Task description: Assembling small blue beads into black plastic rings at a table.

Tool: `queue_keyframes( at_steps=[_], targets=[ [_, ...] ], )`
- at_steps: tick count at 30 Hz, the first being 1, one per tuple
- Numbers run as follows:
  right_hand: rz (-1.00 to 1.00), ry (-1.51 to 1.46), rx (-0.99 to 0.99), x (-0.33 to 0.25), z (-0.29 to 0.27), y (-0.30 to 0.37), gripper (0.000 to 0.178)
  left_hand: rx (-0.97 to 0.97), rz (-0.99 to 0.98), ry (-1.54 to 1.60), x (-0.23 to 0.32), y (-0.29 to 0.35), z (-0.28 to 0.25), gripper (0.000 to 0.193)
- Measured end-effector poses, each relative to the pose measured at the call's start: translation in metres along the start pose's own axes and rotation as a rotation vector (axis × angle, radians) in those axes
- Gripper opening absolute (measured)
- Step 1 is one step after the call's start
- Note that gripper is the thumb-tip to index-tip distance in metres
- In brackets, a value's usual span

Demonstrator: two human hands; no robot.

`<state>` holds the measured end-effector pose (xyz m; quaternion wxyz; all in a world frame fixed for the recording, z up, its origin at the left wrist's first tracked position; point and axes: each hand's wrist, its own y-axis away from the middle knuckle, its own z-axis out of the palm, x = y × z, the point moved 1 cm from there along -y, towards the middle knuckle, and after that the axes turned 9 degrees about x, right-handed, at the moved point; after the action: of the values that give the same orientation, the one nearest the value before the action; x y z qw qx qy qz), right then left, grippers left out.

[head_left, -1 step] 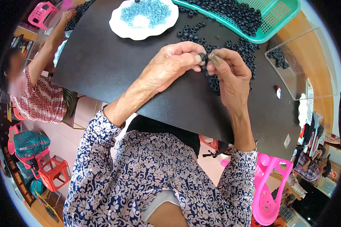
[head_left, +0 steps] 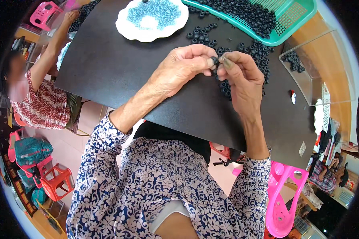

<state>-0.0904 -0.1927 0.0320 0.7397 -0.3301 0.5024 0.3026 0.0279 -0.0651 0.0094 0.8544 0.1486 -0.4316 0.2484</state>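
Between thumb and forefinger, my left hand pinches a small black ring-shaped piece. Close beside it, the fingertips of my right hand are pressed together; a tiny shiny spot shows there, too small to name. Both hands are raised over the dark table, fingertips nearly meeting. Beyond and to the right of them lie many loose black ring-shaped pieces, partly hidden by my right hand. A white scalloped plate at the far side bears a spread of tiny pale-blue clear bits.
A green perforated basket with more black pieces stands at the far right. Next to it is a clear plastic box with some black pieces. A co-worker sits at the left, one arm stretched forward. A pink stool is at my right.
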Motion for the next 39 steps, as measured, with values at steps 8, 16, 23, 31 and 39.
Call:
queue_keyframes(
  at_steps=[8, 16, 23, 31, 39],
  targets=[
    [0.097, 0.001, -0.014, 0.008, -0.006, -0.012, 0.016, -0.005, -0.011, -0.195, 0.003, -0.006, 0.002, 0.022],
    [0.182, -0.096, -0.023, 0.010, -0.010, -0.017, 0.015, -0.052, -0.150, 0.114, 0.000, -0.016, -0.006, 0.025],
    [0.142, -0.112, -0.085, 0.008, -0.010, -0.017, 0.016, -0.177, -0.178, 0.115, 0.007, -0.021, -0.009, 0.027],
    [0.070, -0.042, -0.087, 0.010, -0.011, -0.017, 0.015, -0.178, -0.176, 0.048, 0.007, -0.020, -0.007, 0.026],
    [-0.043, 0.178, 0.076, -0.002, -0.009, -0.015, 0.019, -0.071, -0.123, 0.086, 0.003, -0.019, -0.009, 0.026]
  ],
)
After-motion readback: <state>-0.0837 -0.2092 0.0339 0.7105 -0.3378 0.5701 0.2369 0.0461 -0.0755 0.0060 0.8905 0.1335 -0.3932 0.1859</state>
